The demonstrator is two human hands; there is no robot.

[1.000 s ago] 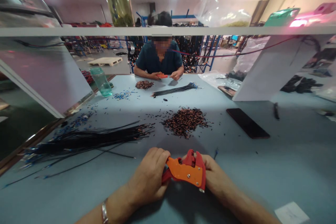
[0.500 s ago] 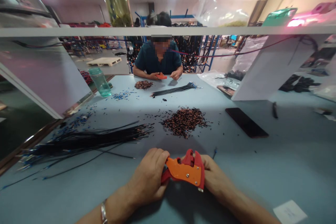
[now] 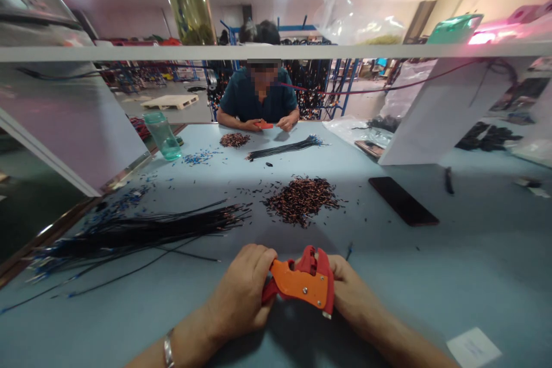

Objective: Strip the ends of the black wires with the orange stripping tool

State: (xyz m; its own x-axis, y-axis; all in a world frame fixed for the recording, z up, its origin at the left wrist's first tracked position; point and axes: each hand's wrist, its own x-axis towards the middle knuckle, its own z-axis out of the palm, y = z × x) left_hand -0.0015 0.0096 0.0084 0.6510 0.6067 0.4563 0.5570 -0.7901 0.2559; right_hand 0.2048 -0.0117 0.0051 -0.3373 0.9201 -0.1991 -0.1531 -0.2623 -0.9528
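My left hand [image 3: 245, 284] is wrapped around the handles of an orange and red wire stripper [image 3: 302, 287], held above the table. At the tool's jaw end is my right hand [image 3: 351, 290], closed, with its fingertips mostly hidden behind the red head. A dark wire end with a bluish tip [image 3: 349, 249] sticks out just beyond the right hand; the rest of that wire is hidden. To the left lies a bundle of black wires [image 3: 146, 230] with blue tips at one end and copper at the other. Ahead sits a pile of small black and copper offcuts [image 3: 303, 201].
A phone [image 3: 403, 201] lies to the right, and a white paper label [image 3: 474, 347] at the lower right. Across the table a co-worker [image 3: 259, 98] holds an orange tool. A green bottle [image 3: 163, 137] stands far left. A white shelf [image 3: 276, 53] spans above the table.
The whole view has shifted very slightly. Both hands keep the same hold, and the wire stripper stays in the same place between them.
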